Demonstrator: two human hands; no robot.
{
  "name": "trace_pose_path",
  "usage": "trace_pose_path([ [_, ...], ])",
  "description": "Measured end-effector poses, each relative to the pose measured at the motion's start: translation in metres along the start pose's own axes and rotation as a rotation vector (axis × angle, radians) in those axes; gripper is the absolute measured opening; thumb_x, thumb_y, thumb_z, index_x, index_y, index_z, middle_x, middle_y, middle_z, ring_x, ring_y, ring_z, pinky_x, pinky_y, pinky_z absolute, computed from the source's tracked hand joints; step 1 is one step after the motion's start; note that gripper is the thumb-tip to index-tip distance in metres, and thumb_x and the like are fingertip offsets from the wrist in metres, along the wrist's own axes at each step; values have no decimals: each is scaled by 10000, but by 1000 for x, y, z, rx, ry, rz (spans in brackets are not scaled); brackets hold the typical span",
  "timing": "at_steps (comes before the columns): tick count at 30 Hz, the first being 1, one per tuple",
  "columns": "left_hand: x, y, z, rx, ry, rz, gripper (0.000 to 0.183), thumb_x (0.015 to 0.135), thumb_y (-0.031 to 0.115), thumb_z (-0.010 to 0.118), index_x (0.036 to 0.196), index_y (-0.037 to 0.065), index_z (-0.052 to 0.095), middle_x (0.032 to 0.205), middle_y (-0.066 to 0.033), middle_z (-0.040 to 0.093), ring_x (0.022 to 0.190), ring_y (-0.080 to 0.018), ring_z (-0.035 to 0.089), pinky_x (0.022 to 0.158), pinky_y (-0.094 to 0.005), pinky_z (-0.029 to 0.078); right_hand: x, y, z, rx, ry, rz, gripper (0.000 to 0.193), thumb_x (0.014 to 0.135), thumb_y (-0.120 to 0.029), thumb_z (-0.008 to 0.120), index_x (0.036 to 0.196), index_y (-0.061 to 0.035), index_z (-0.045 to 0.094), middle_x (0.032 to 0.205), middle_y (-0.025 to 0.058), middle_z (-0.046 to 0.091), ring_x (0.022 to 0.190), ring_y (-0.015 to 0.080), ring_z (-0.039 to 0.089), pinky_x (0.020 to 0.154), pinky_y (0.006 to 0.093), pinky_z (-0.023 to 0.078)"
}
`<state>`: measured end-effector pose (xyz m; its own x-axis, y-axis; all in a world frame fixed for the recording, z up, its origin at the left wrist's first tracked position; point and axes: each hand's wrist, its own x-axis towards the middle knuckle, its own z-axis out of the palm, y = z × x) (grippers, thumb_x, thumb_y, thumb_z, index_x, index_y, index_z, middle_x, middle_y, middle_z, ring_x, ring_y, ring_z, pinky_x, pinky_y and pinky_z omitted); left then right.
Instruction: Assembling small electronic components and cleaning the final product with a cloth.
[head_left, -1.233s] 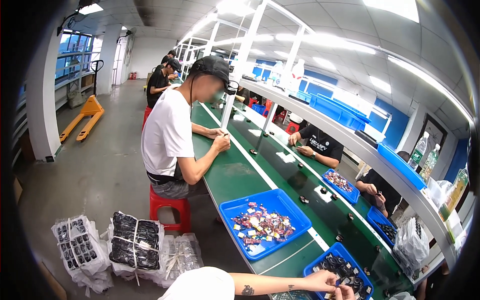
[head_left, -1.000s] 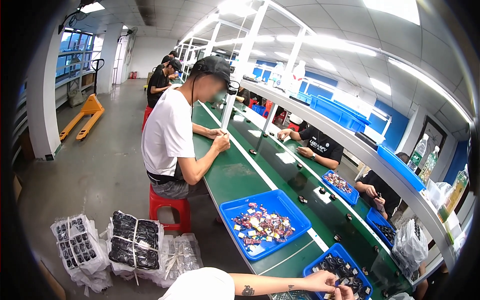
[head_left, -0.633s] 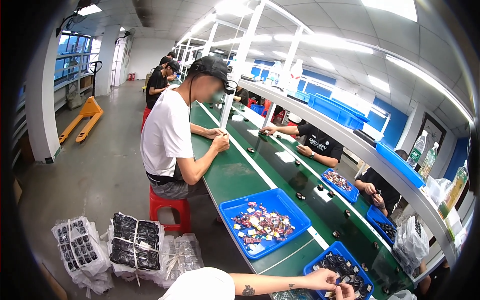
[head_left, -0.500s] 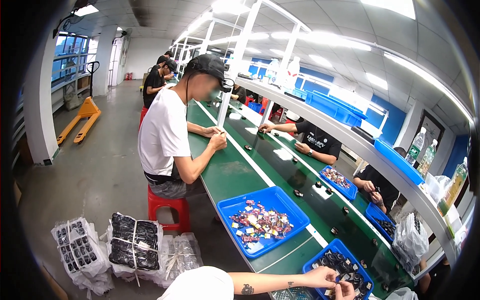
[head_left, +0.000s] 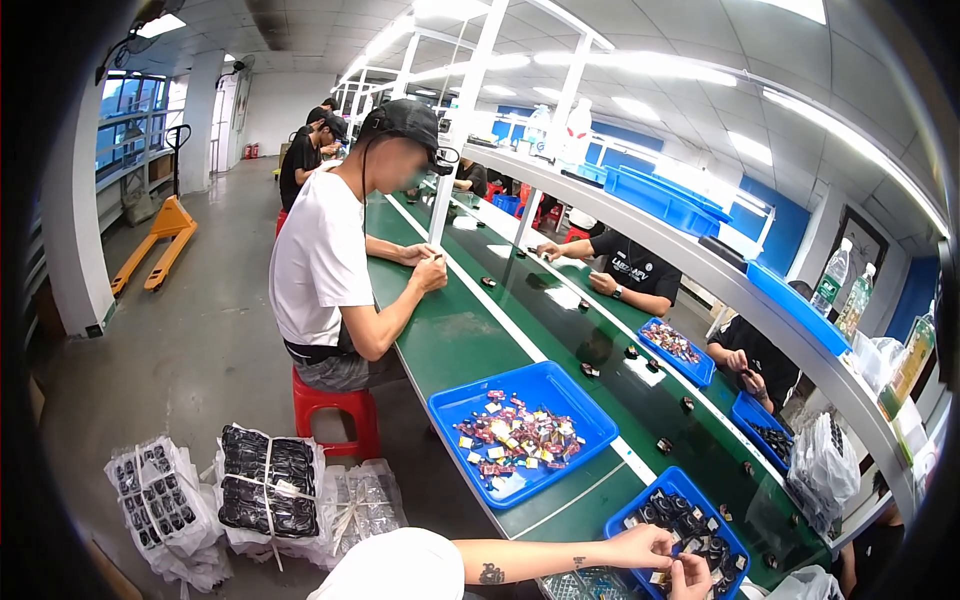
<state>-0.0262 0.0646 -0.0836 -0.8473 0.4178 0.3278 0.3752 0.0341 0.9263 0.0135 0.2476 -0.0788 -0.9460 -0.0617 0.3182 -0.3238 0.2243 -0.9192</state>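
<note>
My left hand (head_left: pixel 643 546) reaches in from the lower left, its fingers pinched together over a blue tray (head_left: pixel 614 522) of small black parts (head_left: pixel 690 520). Close against it, my right hand (head_left: pixel 690 577) is closed too, fingertips meeting the left ones. Whatever small piece is between the fingers is mostly hidden, and its kind cannot be made out. Some of the black parts in the tray carry pale labels. To the left of that tray, a larger blue tray (head_left: pixel 445 412) holds many small red, yellow and white pieces (head_left: pixel 520 435).
A green conveyor belt (head_left: pixel 625 400) carries scattered black parts. Left of me, a co-worker in a white shirt (head_left: pixel 325 240) sits on a red stool (head_left: pixel 335 405). Strapped stacks of black parts (head_left: pixel 268 480) lie on the floor. Overhead runs a white shelf (head_left: pixel 690 230) with bottles.
My view has shifted slightly. Both hands stay together over the tray, nearly unchanged. Black parts on the belt have moved a little farther away, and the hand of a co-worker opposite has shifted.
</note>
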Motion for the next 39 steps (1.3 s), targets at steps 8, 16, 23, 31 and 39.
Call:
trace_pose_path([
  [8,0,-4,1,13,-13,12,257,761,278,671,778,30,605,690,-43,621,659,-115,576,621,-267,443,-2,-3,3,42,8,21,200,882,-80,615,1062,3,591,940,58,629,790,118,590,688,217,481],
  [16,0,-8,2,-12,-28,28,271,769,281,675,786,23,597,694,-45,620,662,-110,580,616,-266,445,-1,-3,2,24,-3,15,192,875,-66,620,1050,8,599,972,64,613,843,128,588,735,230,483],
  [23,-1,-1,-4,35,-36,-13,299,773,306,671,816,17,605,717,-43,624,638,-97,546,579,-257,425,2,-2,5,9,64,19,167,805,-20,652,954,18,587,889,53,610,762,85,588,684,209,471],
  [31,-1,-1,-2,17,-21,-3,317,768,328,677,820,22,608,706,-40,629,617,-104,522,566,-261,409,0,-1,5,38,56,29,169,824,-43,644,969,13,576,878,64,610,758,109,601,683,222,480],
  [39,-2,2,-1,40,-26,-24,311,777,323,665,808,20,601,716,-46,624,649,-115,544,581,-266,418,-1,-3,1,2,13,30,198,878,-63,614,1060,12,592,918,53,625,773,115,592,661,215,485],
])
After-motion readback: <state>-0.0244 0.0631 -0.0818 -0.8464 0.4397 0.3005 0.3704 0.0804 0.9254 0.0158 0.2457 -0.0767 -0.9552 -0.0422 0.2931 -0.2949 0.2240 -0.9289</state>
